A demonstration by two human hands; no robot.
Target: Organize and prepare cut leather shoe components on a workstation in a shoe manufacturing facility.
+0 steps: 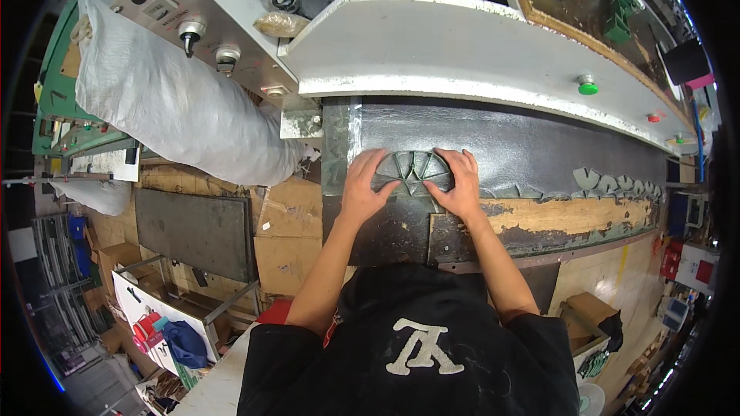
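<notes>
A dark green, fan-shaped metal cutting die (414,169) with several inner ribs lies on a dark, glossy sheet (478,135). My left hand (364,182) grips its left side, thumb on the near edge and fingers round the far side. Opposite it, my right hand (460,182) grips the right side in the same way. Just right of the die, the sheet's near edge has scalloped cut-outs. Curled dark cut pieces (609,182) lie in a row farther right along that edge.
Low over the sheet's far side runs the white press beam (432,50), with a green button (588,85) on its front. A control panel (166,4) with knobs stands at the upper left, beside a big white sack (169,92). Worn wooden board (570,218) edges the near side.
</notes>
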